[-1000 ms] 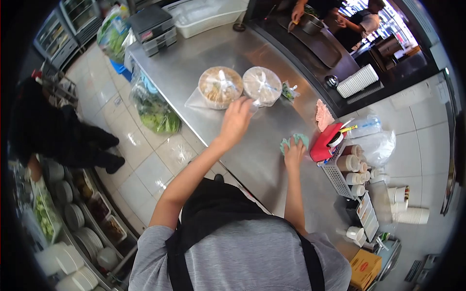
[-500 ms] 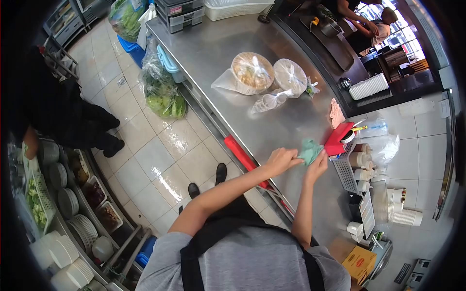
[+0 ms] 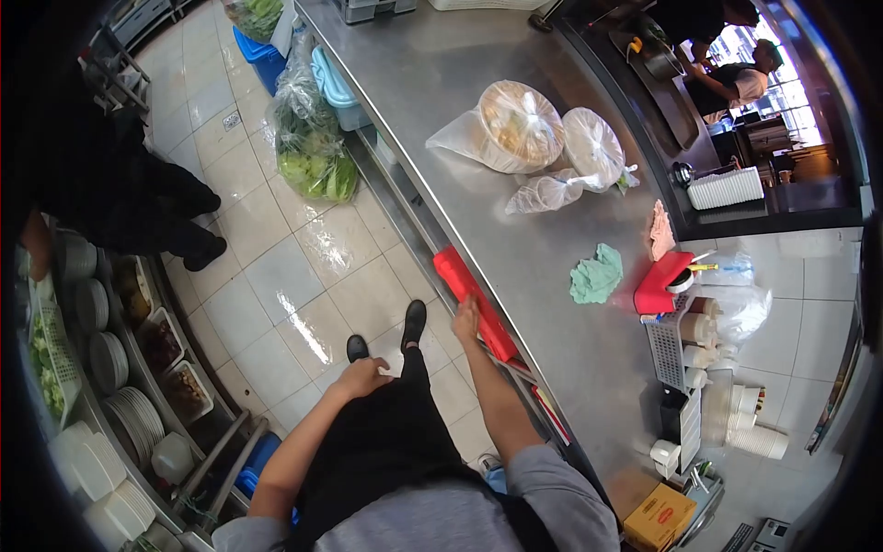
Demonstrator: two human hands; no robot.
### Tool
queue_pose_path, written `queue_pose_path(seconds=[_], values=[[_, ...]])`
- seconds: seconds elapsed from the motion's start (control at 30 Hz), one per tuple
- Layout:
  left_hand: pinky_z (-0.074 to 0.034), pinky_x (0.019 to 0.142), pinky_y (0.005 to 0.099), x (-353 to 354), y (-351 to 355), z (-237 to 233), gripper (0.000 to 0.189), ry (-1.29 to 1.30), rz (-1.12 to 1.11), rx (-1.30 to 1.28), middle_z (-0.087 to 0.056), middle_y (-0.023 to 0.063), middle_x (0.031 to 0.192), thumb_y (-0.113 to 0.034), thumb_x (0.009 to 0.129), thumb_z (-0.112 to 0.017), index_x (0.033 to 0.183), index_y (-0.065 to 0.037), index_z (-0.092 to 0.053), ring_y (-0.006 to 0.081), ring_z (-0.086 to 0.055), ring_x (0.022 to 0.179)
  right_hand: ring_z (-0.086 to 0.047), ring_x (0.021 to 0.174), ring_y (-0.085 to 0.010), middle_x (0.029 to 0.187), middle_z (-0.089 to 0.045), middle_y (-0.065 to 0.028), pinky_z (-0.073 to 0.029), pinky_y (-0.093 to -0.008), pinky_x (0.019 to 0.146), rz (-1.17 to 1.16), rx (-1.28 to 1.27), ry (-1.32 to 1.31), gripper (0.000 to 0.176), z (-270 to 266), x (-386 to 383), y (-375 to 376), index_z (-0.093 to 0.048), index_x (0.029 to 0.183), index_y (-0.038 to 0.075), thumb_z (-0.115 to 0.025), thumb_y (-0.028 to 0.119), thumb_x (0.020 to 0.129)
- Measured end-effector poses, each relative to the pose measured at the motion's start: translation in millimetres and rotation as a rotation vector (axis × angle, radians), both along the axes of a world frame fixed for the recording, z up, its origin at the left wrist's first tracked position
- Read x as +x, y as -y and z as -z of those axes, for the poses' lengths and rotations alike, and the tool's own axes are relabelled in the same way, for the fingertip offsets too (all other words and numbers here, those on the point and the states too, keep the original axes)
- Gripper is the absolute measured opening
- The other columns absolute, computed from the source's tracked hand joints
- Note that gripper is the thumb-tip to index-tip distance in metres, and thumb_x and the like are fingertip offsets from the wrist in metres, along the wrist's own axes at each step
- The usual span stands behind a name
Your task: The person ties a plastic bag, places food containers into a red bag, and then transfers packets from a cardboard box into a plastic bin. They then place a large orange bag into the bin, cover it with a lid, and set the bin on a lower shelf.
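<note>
My left hand (image 3: 365, 377) hangs low in front of my black apron, above my thigh. Its fingers are loosely bent, with nothing visible in them. Beside the counter edge, my right hand (image 3: 466, 319) overlaps a long red object (image 3: 478, 308) below the counter top. Whether it touches that object I cannot make out, and its fingers are mostly hidden. A crumpled green cloth (image 3: 596, 274) lies on the steel counter (image 3: 552, 368), apart from both hands. Just right of the cloth stands a red holder (image 3: 660, 283).
Bagged round containers (image 3: 521, 127) sit farther up the counter, near a pink cloth (image 3: 661, 230). A grey basket (image 3: 668, 350) and bottles line the wall. Bagged greens (image 3: 317, 173) stand on the floor. Plates (image 3: 138, 423) fill the left shelf, where a person in dark clothes (image 3: 138, 193) stands.
Both hands have let go of the green cloth, which now lies on the counter. They have come down and left, off the counter. The view has shifted slightly.
</note>
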State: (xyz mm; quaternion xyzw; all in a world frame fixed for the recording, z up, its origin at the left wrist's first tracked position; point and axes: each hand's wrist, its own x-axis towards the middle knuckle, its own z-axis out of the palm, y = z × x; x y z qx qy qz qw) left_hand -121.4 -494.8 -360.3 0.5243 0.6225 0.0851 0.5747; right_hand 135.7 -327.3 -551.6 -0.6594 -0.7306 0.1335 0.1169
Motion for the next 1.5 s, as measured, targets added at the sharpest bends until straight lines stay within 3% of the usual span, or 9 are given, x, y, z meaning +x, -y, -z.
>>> queue_pose_path(seconds=[0.4, 0.63, 0.87, 0.97, 1.23, 1.37, 1.4, 1.43, 1.5], values=[[-0.049, 0.076, 0.0363, 17.6, -50.6, 79.2, 0.031, 0.132, 0.002, -0.064, -0.066, 0.0124, 0.093, -0.034, 0.082, -0.061, 0.099, -0.008, -0.063, 0.0279, -0.063, 0.086, -0.052, 0.103, -0.0322, 0.107, -0.056, -0.0151, -0.043, -0.0343, 0.084, 0.180, -0.423, 0.383, 0.027, -5.7, 50.4, -59.2, -0.049, 0.114, 0.002, -0.048, 0.016, 0.090], [-0.040, 0.095, 0.0334, 86.4, -149.7, 159.9, 0.063, 0.472, -0.061, -0.091, -0.050, 0.0197, 0.125, -0.031, 0.081, -0.063, 0.134, -0.008, -0.037, 0.0305, -0.051, 0.112, -0.052, 0.101, -0.0294, 0.104, -0.055, -0.0137, -0.042, -0.0330, 0.084, 0.200, -0.439, 0.405, 0.025, -1.7, 64.9, -63.0, -0.049, 0.112, 0.003, -0.048, 0.017, 0.091], [-0.036, 0.096, 0.0354, 119.4, -186.0, 169.1, 0.046, 0.433, -0.383, -0.122, -0.052, 0.0135, 0.120, -0.017, 0.083, -0.060, 0.125, -0.006, -0.045, 0.0259, -0.042, 0.118, -0.052, 0.098, -0.0266, 0.101, -0.054, -0.0123, -0.042, -0.0317, 0.083, 0.208, -0.453, 0.420, 0.024, 2.8, 80.6, -65.2, -0.048, 0.110, 0.003, -0.049, 0.017, 0.091], [-0.041, 0.087, 0.0333, 127.6, -176.4, 199.0, 0.041, 0.486, -0.402, -0.048, -0.054, 0.0107, 0.117, -0.015, 0.083, -0.060, 0.122, -0.007, -0.049, 0.0204, -0.048, 0.105, -0.052, 0.097, -0.0254, 0.100, -0.054, -0.0117, -0.042, -0.0312, 0.083, 0.214, -0.461, 0.427, 0.023, 3.5, 85.9, -68.1, -0.048, 0.109, 0.003, -0.049, 0.018, 0.091], [-0.044, 0.075, 0.0328, 119.8, -187.7, 159.4, 0.045, 0.605, -0.477, -0.354, -0.053, 0.0018, 0.113, -0.007, 0.082, -0.054, 0.126, -0.016, -0.046, 0.0104, -0.044, 0.080, -0.051, 0.095, -0.0222, 0.097, -0.053, -0.0100, -0.041, -0.0297, 0.082, 0.146, -0.386, 0.380, 0.021, -12.9, 93.3, -65.7, -0.048, 0.106, 0.004, -0.049, 0.018, 0.091], [-0.043, 0.084, 0.0406, 118.4, -180.8, 173.5, 0.047, 0.755, -0.529, -0.379, -0.051, 0.0016, 0.121, -0.007, 0.083, -0.053, 0.127, -0.020, -0.045, 0.0154, -0.048, 0.104, -0.051, 0.094, -0.0206, 0.095, -0.053, -0.0092, -0.041, -0.0290, 0.081, -0.134, -0.279, -0.115, 0.021, -66.6, 45.6, -32.2, -0.047, 0.105, 0.004, -0.049, 0.019, 0.091], [-0.042, 0.086, 0.0411, 112.8, -176.7, 176.1, 0.046, 0.836, -0.561, -0.393, -0.050, 0.0021, 0.123, -0.007, 0.083, -0.053, 0.127, -0.019, -0.045, 0.0165, -0.048, 0.109, -0.051, 0.093, -0.0202, 0.095, -0.053, -0.0090, -0.041, -0.0288, 0.081, -0.223, -0.356, -0.393, 0.020, -90.3, 21.3, -16.3, -0.047, 0.105, 0.004, -0.049, 0.019, 0.091], [-0.034, 0.098, 0.0487, 104.5, -168.2, 204.6, 0.062, 1.013, -0.475, -0.419, -0.035, 0.0065, 0.139, -0.019, 0.088, -0.049, 0.143, -0.024, -0.019, 0.0245, -0.039, 0.123, -0.051, 0.093, -0.0198, 0.094, -0.053, -0.0088, -0.041, -0.0286, 0.081, -0.241, -0.525, -0.684, 0.020, -117.2, -0.3, 0.9, -0.047, 0.105, 0.004, -0.049, 0.019, 0.091], [-0.033, 0.099, 0.0486, 81.4, -146.4, 193.0, 0.061, 1.359, -0.604, -0.526, -0.035, 0.0067, 0.140, -0.022, 0.089, -0.049, 0.142, -0.021, -0.021, 0.0244, -0.039, 0.124, -0.045, 0.089, -0.0097, 0.092, -0.046, 0.0019, -0.036, -0.0218, 0.082, -0.119, -0.841, -1.159, 0.007, -177.5, -37.1, 36.0, -0.044, 0.098, 0.008, -0.046, 0.013, 0.093]])
